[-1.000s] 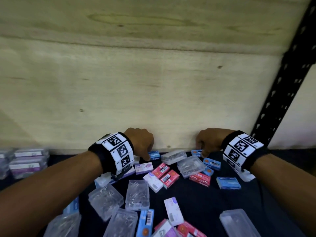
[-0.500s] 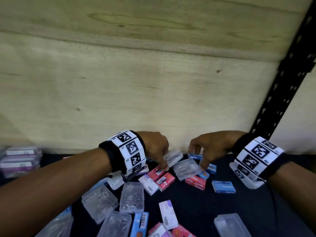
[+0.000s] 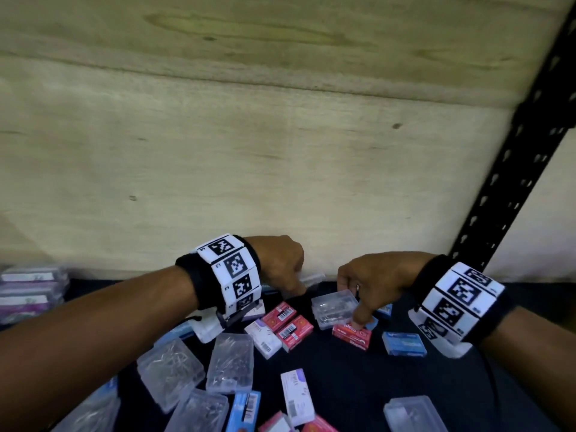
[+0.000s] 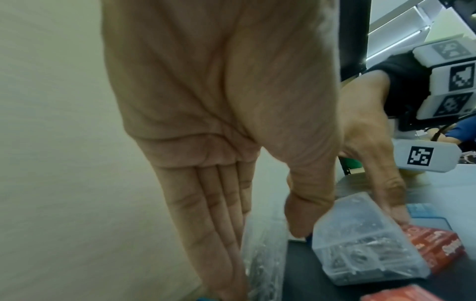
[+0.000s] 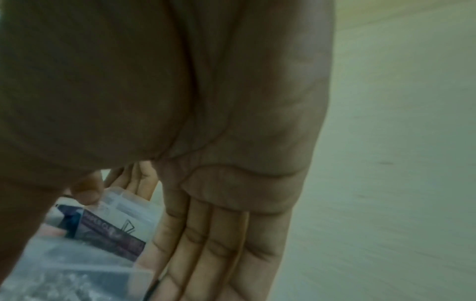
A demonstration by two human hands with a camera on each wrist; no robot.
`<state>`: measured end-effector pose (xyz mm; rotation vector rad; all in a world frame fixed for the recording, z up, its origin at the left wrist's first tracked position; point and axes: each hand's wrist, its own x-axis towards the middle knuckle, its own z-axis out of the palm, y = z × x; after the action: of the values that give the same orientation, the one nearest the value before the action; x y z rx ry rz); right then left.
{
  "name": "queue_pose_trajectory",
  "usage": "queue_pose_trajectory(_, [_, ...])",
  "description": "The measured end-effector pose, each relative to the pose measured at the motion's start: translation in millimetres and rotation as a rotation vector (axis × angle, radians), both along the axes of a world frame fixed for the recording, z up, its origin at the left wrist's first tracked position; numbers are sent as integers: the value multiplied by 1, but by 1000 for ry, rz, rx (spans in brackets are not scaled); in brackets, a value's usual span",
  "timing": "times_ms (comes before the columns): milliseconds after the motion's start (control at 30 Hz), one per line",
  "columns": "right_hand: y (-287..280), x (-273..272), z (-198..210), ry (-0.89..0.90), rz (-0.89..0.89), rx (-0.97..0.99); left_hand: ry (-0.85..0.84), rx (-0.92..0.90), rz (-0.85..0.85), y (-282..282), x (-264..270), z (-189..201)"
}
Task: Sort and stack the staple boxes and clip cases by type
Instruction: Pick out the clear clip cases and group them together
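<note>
Staple boxes and clear clip cases lie scattered on a dark mat point(image 3: 343, 388) in the head view. My left hand point(image 3: 294, 286) reaches down by the plywood wall and pinches a clear clip case point(image 3: 313, 278). Its purple label shows in the right wrist view point(image 5: 113, 226), under the left thumb. My right hand point(image 3: 352, 302) grips another clear clip case point(image 3: 333, 307) point(image 4: 360, 244), thumb at its right end and fingers behind it. That case is tilted against a red staple box point(image 3: 352, 335).
Two red staple boxes point(image 3: 288, 325), a white one point(image 3: 265, 339) and a blue one point(image 3: 403, 343) lie near the hands. More clear cases point(image 3: 170, 372) sit at the front. A stack of purple-labelled cases point(image 3: 31, 291) stands at the far left. A black shelf upright point(image 3: 514, 157) rises at the right.
Both hands moved inward from the wall edge toward each other. The right hand took hold of the clear case and tipped it; the left hand closed on the case by the wall.
</note>
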<state>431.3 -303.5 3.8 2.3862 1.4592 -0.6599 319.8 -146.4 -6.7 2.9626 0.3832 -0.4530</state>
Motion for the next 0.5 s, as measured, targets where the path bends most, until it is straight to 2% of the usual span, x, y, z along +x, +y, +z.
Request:
queue_pose_trajectory(133, [-6, 7, 11, 54, -42, 59, -38, -84, 5, 9, -8, 9])
queue_pose_trajectory(367, [-7, 21, 25, 162, -98, 231, -36, -110, 4, 23, -34, 29])
queue_pose_trajectory(500, [0, 13, 28, 149, -85, 252, -45, -185, 41, 43, -57, 32])
